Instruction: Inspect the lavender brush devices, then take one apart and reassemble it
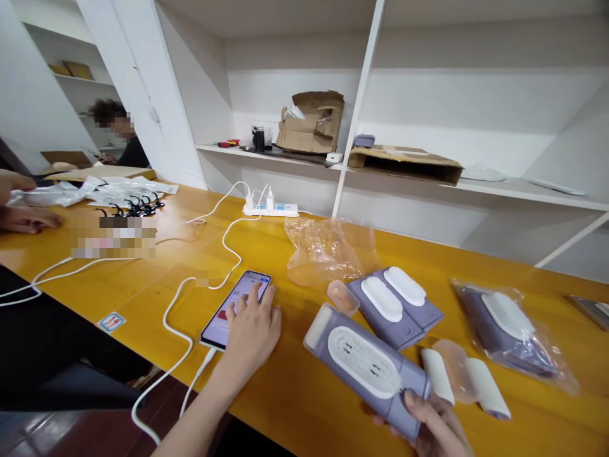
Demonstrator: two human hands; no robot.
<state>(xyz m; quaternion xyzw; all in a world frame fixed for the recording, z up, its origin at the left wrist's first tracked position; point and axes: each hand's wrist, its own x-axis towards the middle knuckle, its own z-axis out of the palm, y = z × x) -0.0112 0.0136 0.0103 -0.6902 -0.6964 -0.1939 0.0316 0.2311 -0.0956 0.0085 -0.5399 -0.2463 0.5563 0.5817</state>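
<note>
My left hand (252,320) lies over a smartphone (240,298), its fingers apart and at least one fingertip at the lit screen. A white cable is plugged into the phone's lower end. In my right hand (435,419) is a lavender handheld device (361,362), gripped by its lower end and tilted above the table. An oval white plate with small dark slots covers much of its face. Just behind it lie two lavender cases (394,317) with white oval plates. White rounded pieces (488,387) and a translucent peach cap (454,368) lie to its right.
A bagged lavender device (511,330) lies at the right, and a crumpled clear bag (328,251) farther back. White cables run from a power strip (271,209) across the table. Black hooks (137,206) and another person's hand (28,219) are at the left.
</note>
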